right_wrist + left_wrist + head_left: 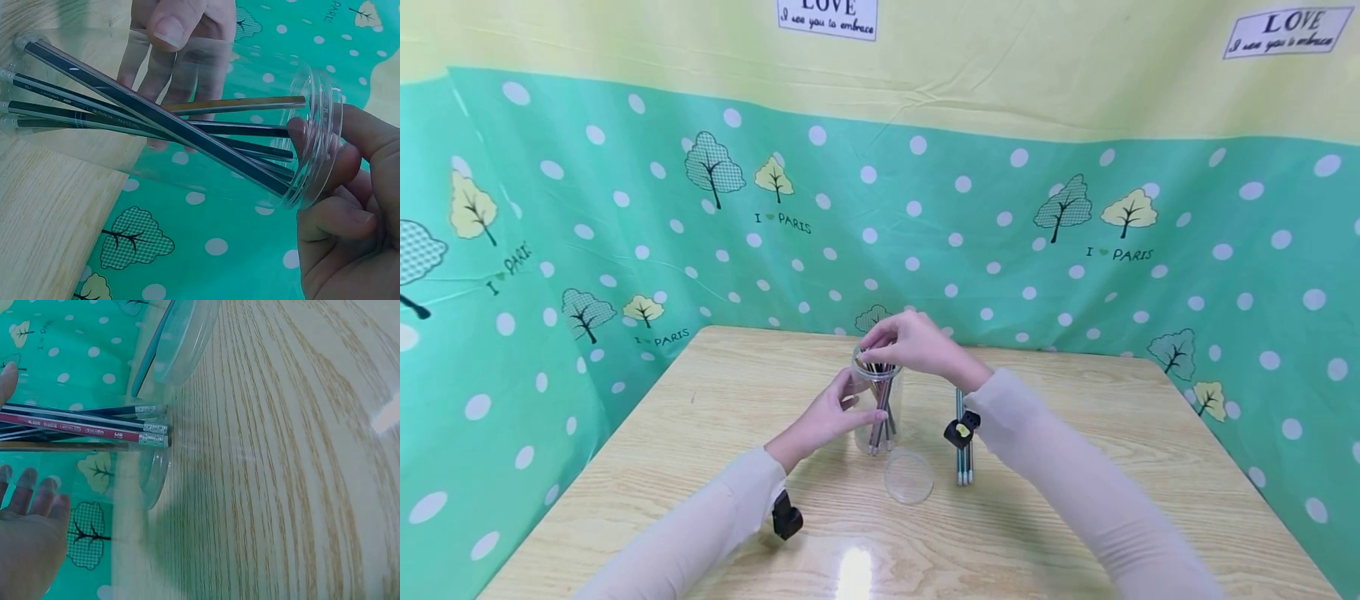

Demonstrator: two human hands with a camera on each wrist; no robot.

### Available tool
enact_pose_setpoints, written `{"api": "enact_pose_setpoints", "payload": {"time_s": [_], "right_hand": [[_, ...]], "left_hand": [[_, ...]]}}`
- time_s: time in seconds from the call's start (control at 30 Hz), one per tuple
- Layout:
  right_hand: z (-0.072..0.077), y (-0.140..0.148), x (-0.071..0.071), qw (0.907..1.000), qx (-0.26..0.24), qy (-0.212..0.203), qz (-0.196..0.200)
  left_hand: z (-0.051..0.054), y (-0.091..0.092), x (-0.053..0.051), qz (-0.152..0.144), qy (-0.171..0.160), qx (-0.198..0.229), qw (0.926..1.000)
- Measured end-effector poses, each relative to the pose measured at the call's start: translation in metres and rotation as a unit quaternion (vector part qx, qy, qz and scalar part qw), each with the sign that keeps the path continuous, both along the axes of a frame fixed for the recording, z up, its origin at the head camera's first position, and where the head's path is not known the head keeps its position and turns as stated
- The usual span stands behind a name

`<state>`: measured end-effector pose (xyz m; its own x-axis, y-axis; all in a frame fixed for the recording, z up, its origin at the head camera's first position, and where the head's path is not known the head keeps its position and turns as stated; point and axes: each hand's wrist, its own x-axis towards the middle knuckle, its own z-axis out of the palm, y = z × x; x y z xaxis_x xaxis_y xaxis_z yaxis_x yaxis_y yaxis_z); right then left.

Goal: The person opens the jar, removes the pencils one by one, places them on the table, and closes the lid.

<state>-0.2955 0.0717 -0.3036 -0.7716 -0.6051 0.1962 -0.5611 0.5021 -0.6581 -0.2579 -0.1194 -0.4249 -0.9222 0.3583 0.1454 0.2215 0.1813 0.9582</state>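
A clear jar stands on the table with several pencils leaning inside, eraser ends down. My left hand holds the jar's side, its thumb and fingers on opposite sides. At the jar's mouth is my right hand. One fingertip shows inside the rim, touching the upper end of a dark pencil, while other fingers curl outside; whether it pinches the pencil is hidden. A gold pencil also leans in the jar.
A round clear lid lies on the table just in front of the jar. Several pencils lie side by side to its right, partly under the right forearm. A patterned green cloth hangs behind the table.
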Motion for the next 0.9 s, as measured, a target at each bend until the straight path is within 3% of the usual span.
{"api": "enact_pose_setpoints", "payload": {"time_s": [0.43, 0.9], "right_hand": [[0.005, -0.011, 0.007, 0.9974, 0.067, 0.008, -0.026], [0.004, -0.01, 0.009, 0.9964, 0.077, 0.033, -0.014]], "left_hand": [[-0.001, 0.0, 0.0, -0.002, 0.003, -0.002, 1.0], [-0.005, -0.002, -0.002, -0.005, 0.006, -0.012, 0.9999]]}}
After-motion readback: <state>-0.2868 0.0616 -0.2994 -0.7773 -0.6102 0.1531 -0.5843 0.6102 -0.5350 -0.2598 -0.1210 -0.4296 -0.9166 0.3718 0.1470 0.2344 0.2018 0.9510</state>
